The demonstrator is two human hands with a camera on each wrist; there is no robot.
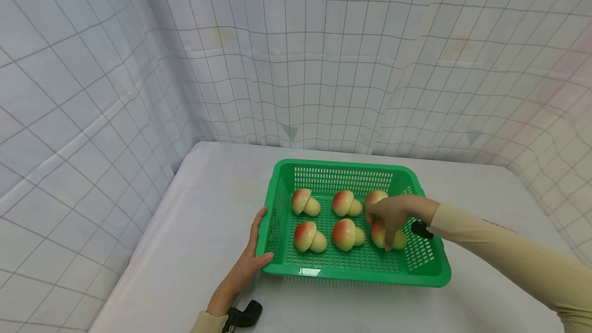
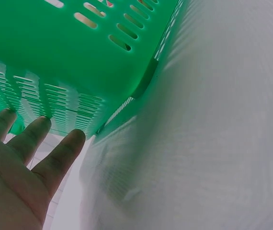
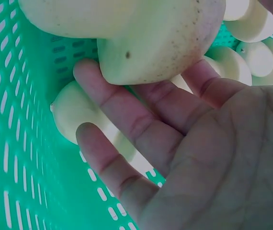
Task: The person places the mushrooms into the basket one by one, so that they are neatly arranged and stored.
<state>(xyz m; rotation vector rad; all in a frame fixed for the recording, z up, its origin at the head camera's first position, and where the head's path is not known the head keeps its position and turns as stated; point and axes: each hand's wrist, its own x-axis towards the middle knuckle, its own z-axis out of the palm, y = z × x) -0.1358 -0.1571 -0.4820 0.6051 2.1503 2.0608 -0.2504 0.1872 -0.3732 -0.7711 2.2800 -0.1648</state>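
A green plastic basket (image 1: 353,274) holds several toy mushrooms with red-and-yellow caps. My right hand (image 1: 393,214) reaches into its right side and grips the front right mushroom (image 1: 400,240), the thumb in front and fingers behind. In the right wrist view, that mushroom (image 3: 165,45) is close up, with curled fingers along its underside. Behind the fingers lies the back right mushroom (image 3: 74,112), which the hand partly covers in the head view. Along the basket's left side, my left hand (image 1: 247,266) presses straight fingers to the outer wall, its thumb at the rim near the front corner.
The mushrooms lie in two rows, with a left back one (image 1: 301,202), a left front one (image 1: 309,237), a middle back one (image 1: 344,203) and a middle front one (image 1: 346,235). A white cloth (image 1: 208,194) covers the table. Grid-patterned curtains (image 1: 296,66) enclose it.
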